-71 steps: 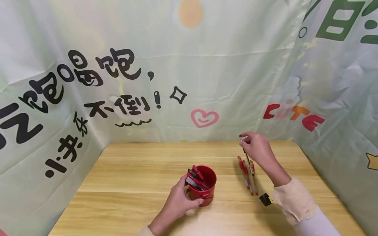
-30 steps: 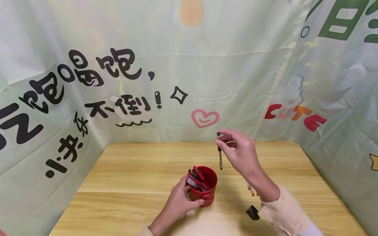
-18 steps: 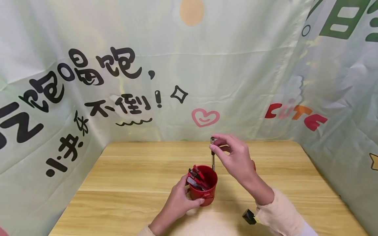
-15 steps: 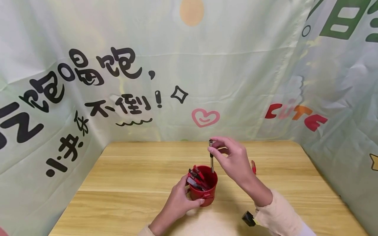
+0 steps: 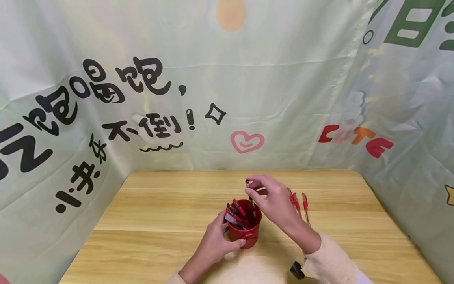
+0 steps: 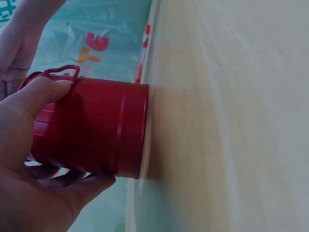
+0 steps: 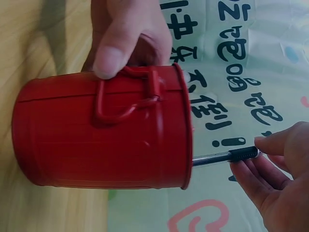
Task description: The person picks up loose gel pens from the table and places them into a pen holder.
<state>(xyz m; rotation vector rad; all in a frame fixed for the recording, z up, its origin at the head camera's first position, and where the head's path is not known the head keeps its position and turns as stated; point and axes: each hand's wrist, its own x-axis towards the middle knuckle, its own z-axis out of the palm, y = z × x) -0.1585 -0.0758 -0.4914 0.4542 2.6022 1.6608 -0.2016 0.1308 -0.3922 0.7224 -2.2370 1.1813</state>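
Note:
A red metal cup (image 5: 244, 227) with several pens in it stands on the wooden table (image 5: 152, 221). My left hand (image 5: 216, 242) grips its side, thumb by the handle (image 7: 120, 104), as the left wrist view shows on the cup (image 6: 91, 130). My right hand (image 5: 273, 199) pinches the top of a black pen (image 5: 250, 195) that stands with its lower end inside the cup. In the right wrist view the black pen (image 7: 224, 156) pokes out of the cup (image 7: 101, 133) mouth, held by my fingertips (image 7: 273, 145).
Three red pens (image 5: 298, 203) lie on the table to the right of the cup. A small black object (image 5: 296, 270) sits under my right sleeve near the front edge. Printed cloth walls (image 5: 213, 86) close off the back and both sides.
My right hand carried the black pen from the pens on the right leftwards to the cup and lowered its tip inside. The left hand kept holding the cup.

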